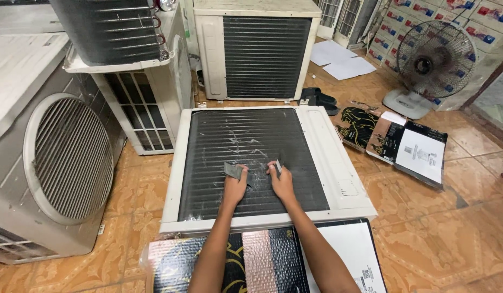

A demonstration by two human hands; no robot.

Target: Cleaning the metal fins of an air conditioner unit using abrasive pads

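two bare hands are working on one white air-conditioner outdoor unit (338, 168) that is lying flat on the orange tiled floor (452, 233), its dark finned coil panel (251, 163) facing up. the left hand (235, 182) is resting on the fins near the panel's middle, its grip closing on one small grey folded piece (232, 170), which is lying against the coil. the right hand (282, 182) is sitting just beside it, also on the fins, its grip pinching one thin, small grey tool (278, 167) that is standing up between the fingers; what kind of tool it is i cannot tell. pale scuffed streaks are showing on the fins above both hands.

three more outdoor units are standing around: one grey unit with a round fan grille (67, 157) at the left, one white unit with a barred grille (143, 108) behind it carrying one bare curved coil (110, 27) on top, and one white unit (257, 49) upright at the back. one standing electric fan (433, 59) is sitting at the far right. two flattened black cardboard boxes are lying on the floor, one (398, 144) to the right, one (262, 260) under the near edge of the unit. one pair of dark sandals (319, 99) is resting near the back unit, and two white sheets (338, 59) are lying beyond.
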